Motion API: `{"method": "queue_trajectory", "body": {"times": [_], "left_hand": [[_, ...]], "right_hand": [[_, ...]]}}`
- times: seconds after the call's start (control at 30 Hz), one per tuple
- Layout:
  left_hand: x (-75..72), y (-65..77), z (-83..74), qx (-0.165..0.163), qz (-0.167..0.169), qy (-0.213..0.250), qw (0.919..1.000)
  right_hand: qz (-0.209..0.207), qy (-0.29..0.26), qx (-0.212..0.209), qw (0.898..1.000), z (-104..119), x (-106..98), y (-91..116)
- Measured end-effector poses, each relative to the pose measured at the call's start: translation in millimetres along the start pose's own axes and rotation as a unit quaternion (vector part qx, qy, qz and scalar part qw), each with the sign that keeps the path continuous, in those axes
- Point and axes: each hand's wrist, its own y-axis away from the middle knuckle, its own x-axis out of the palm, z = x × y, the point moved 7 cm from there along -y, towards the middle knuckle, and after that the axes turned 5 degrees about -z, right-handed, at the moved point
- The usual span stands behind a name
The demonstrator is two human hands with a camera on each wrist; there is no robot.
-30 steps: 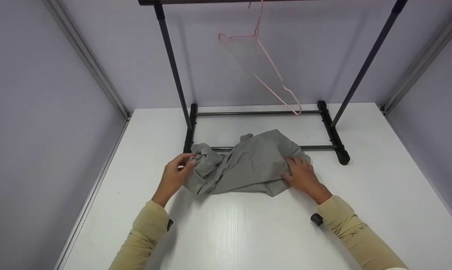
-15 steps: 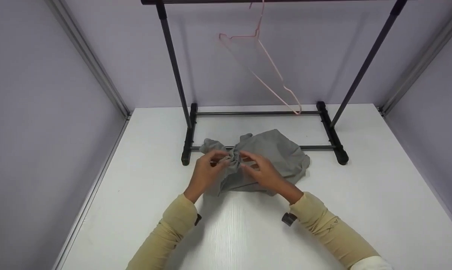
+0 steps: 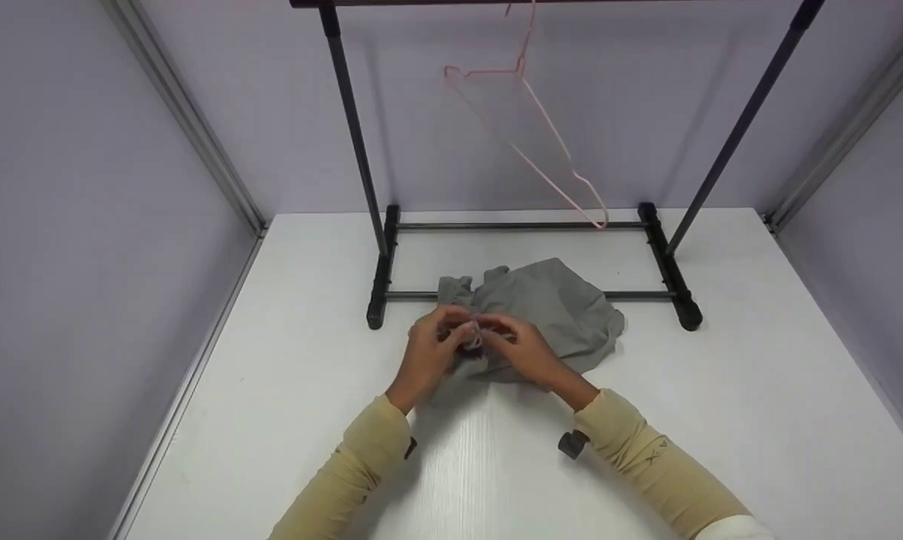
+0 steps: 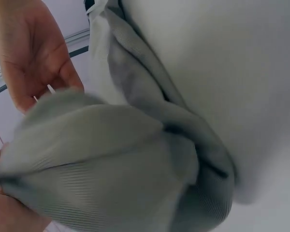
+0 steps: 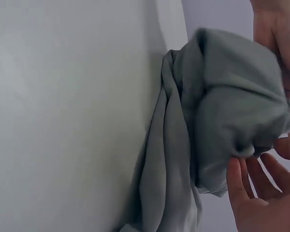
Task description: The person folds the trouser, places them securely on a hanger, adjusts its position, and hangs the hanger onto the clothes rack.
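Together, both hands [image 3: 425,354] [image 3: 530,351] pinched on grey cloth [image 3: 560,300], table's side edges [image 3: 204,379] well away.

On the tan right sleeve [image 3: 690,481], some way back from the right hand [image 3: 528,351], I can make out two small dark letters [image 3: 657,451], seemingly an "A" and an "X".

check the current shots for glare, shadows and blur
Head view: pale glare streaks the table, with a shadow beside the left sleeve; left wrist view: the gray cloth is partly blurred; right wrist view: its bunched part blurs along the upper edge.
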Motion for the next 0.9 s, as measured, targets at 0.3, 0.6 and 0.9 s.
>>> {"method": "queue_trajectory", "body": {"times": [0.3, 0.6, 0.9], "left_hand": [[5.3, -3.0, -0.2, 0.026, -0.039, -0.033, 0.9984], [12.6, 6.2, -19.6, 0.054, -0.066, -0.003, 0.9963], [22.4, 7.2, -25.9, -0.003, 0.049, 0.140, 0.9889]], "right_hand": [[-0.056, -0.009, 0.023, 0.998, -1.9, -13.7, -1.6], [-0.005, -0.102, 0.061, 0.993, -19.8, -9.8, -7.7], [0.084, -0.087, 0.120, 0.985, -41.9, 0.6, -10.9]]}}
